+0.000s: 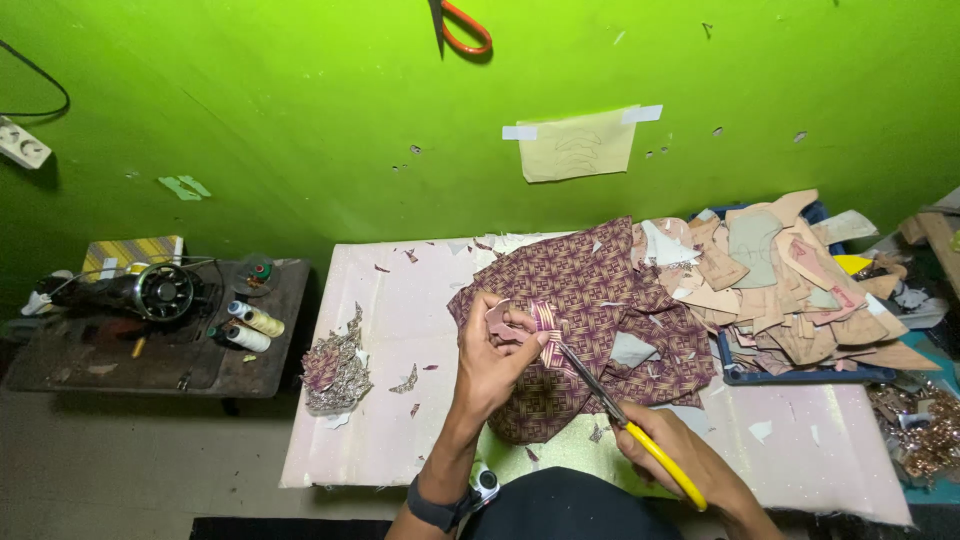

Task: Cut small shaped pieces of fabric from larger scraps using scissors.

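Maroon weave print against a lime-green wall

I see the patterned cloth (590, 320) in maroon with a tan interlaced geometric print, my scissors (640, 440) yellow-handled, the table cover (400, 400) pale pink, the stacked cut pieces (790, 290) in peach and tan (a few greyish), the thread spools (250, 328) cream and white, and the wall (300, 120) bright green.

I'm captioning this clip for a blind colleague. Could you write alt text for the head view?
Seen from above, a person's left hand holds a small fabric piece while the right hand cuts it with yellow-handled scissors. Maroon patterned cloth covers a pale table, by stacked paper patterns.
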